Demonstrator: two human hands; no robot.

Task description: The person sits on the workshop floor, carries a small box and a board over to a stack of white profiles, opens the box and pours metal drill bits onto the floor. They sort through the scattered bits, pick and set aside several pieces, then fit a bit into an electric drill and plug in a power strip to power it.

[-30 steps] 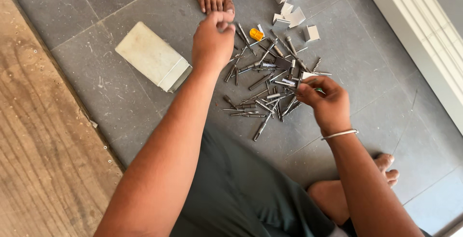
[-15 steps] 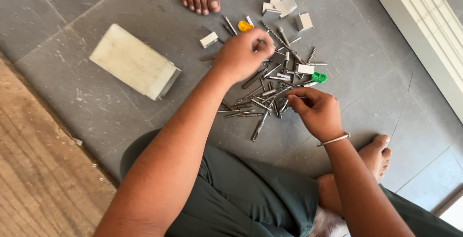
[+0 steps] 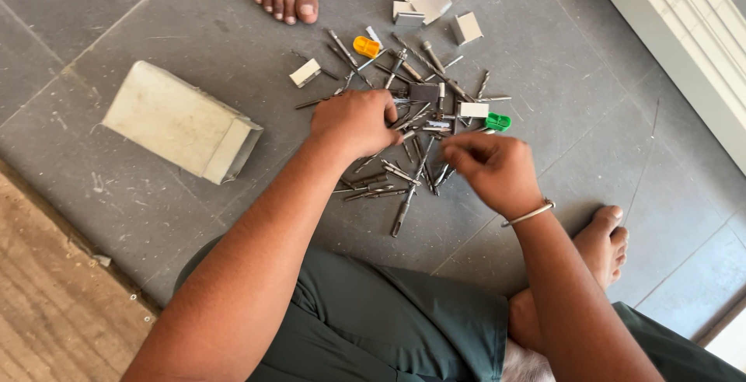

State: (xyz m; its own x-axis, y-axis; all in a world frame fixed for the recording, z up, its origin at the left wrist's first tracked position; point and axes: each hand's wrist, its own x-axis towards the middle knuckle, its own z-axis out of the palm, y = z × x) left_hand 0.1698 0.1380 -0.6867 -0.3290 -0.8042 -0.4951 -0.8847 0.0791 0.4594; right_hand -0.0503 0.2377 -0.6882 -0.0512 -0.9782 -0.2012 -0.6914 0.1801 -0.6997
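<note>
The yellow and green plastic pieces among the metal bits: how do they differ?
The yellow piece lies at the pile's far edge, beyond the left hand; the green piece lies at the pile's right side, just beyond the right hand. The yellow one looks slightly bigger. Both are small, bright plastic, lying untouched on the grey floor tiles.

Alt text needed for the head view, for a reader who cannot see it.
Both hands, left hand and right hand, pick through a pile of metal bits on a grey tiled floor. A pale box lies to the left; small white blocks lie beyond.
</note>
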